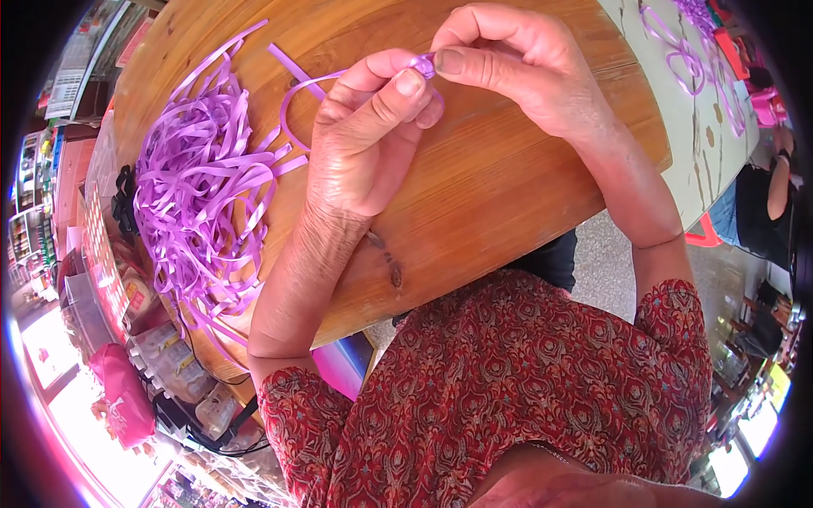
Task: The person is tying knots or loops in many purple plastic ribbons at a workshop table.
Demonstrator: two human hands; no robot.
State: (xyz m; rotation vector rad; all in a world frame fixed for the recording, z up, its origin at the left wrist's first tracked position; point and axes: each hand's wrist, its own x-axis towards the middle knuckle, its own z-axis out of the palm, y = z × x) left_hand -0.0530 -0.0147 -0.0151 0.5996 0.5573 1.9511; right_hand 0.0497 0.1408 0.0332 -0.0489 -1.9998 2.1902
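Observation:
Above the far part of the wooden table, both my hands meet at a small folded knot of purple ribbon (423, 66). My left hand (360, 140) is closed, pinching the knot between thumb and forefinger, with the other fingers curled beneath. A loose ribbon tail (286, 110) loops away from it to the left. From the right, my right hand (533, 72) comes in with thumb and forefinger pinched together at the knot's edge; the fingertips hide the exact spot they grip. A large tangled pile of purple ribbon strips (199, 182) lies left of my left hand.
The round wooden table (500, 195) fills the middle. At the right stands a pale marble-patterned table (677, 127) with more purple ribbon (686, 63). Another person (758, 203) sits beyond it. A pink bag (123, 394) and shelves (34, 203) are on the left.

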